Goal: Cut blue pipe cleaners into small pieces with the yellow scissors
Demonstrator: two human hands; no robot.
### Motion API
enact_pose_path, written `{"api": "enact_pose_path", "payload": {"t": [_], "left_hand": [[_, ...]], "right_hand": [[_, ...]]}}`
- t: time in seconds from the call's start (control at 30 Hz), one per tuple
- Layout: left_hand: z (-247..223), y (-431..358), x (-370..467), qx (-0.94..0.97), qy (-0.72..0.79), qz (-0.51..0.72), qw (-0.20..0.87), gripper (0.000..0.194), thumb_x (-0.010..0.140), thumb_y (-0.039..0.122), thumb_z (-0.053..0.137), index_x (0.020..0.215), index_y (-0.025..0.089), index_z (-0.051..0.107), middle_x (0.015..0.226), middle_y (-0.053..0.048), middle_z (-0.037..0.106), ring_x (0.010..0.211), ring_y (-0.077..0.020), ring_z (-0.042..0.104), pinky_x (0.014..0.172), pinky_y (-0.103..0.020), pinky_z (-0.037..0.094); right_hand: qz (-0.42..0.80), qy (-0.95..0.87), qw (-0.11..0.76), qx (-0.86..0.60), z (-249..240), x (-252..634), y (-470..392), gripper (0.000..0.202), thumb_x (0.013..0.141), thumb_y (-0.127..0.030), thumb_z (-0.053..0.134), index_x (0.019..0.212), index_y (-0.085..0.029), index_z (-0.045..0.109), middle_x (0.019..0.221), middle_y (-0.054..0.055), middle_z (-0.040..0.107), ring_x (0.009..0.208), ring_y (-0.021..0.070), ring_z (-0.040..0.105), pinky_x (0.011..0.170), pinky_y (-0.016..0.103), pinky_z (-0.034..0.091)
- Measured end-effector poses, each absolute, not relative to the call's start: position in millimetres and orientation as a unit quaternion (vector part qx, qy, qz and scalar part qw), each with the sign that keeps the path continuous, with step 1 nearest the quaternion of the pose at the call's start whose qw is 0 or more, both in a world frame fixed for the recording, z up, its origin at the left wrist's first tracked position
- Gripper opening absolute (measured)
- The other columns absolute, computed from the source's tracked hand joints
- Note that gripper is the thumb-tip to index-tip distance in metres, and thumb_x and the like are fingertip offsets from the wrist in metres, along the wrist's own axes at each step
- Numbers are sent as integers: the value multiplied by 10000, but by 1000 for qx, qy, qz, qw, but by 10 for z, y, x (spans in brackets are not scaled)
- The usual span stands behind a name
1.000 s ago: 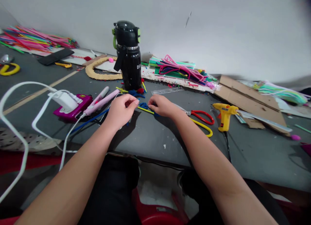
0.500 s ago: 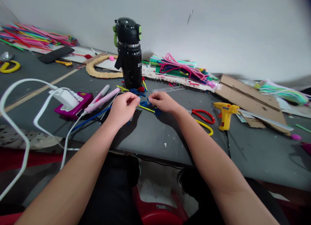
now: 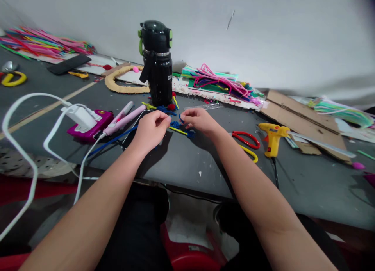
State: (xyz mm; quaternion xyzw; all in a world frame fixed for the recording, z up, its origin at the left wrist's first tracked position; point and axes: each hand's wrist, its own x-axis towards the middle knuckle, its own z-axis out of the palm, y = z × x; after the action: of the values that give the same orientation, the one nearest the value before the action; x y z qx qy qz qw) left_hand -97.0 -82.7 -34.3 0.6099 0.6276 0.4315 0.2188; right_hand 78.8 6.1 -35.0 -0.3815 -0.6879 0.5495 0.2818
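My left hand point(image 3: 152, 129) is pinched over the table, with a speck of blue at its fingertips, too small to name for certain. Facing it across a small gap, my right hand point(image 3: 199, 122) grips a short blue fuzzy piece point(image 3: 181, 118), like a bit of pipe cleaner, between thumb and finger. Below the fingertips lie curled blue pipe cleaner pieces point(image 3: 175, 125) and a yellow-green pipe cleaner point(image 3: 179, 131) with a blue end. Behind the hands stands a black bottle point(image 3: 159, 77), a red pompom point(image 3: 171, 106) at its foot.
To the left are a purple power strip point(image 3: 88, 132), a pink hair straightener point(image 3: 124, 119) and looping white cables point(image 3: 20, 150). Red-and-yellow-handled scissors point(image 3: 246, 139), a yellow glue gun point(image 3: 273, 138) and cardboard point(image 3: 304, 122) lie right. Pipe cleaner bundles point(image 3: 49, 44) line the wall.
My right hand has lifted slightly and its fingers have spread a little, showing more of the blue piece. The view has shifted slightly.
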Motion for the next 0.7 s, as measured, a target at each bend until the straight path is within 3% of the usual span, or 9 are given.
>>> {"api": "enact_pose_path", "payload": {"t": [0.1,0.33,0.7], "left_hand": [[-341,-829,-973,612,627,432,215,244,851,403,557,824,176,644,765,-48,681,667,-163,582,630,-284,442],[-311,-837,-994,597,634,445,207,206,834,380,584,799,190,654,747,-37,680,663,-173,590,624,-294,440],[-210,-850,-1026,546,631,506,219,193,832,346,600,751,177,644,666,-10,643,576,-137,531,570,-277,400]], "right_hand": [[468,-744,285,-382,-339,802,56,122,760,-244,666,794,-133,703,715,48,667,651,137,578,616,254,488],[341,-809,297,-376,-259,912,112,168,798,-189,594,868,-127,734,798,78,697,740,172,616,722,304,477],[331,-842,206,-373,-389,806,102,325,723,21,528,918,-146,728,908,91,727,836,196,647,798,331,494]]}}
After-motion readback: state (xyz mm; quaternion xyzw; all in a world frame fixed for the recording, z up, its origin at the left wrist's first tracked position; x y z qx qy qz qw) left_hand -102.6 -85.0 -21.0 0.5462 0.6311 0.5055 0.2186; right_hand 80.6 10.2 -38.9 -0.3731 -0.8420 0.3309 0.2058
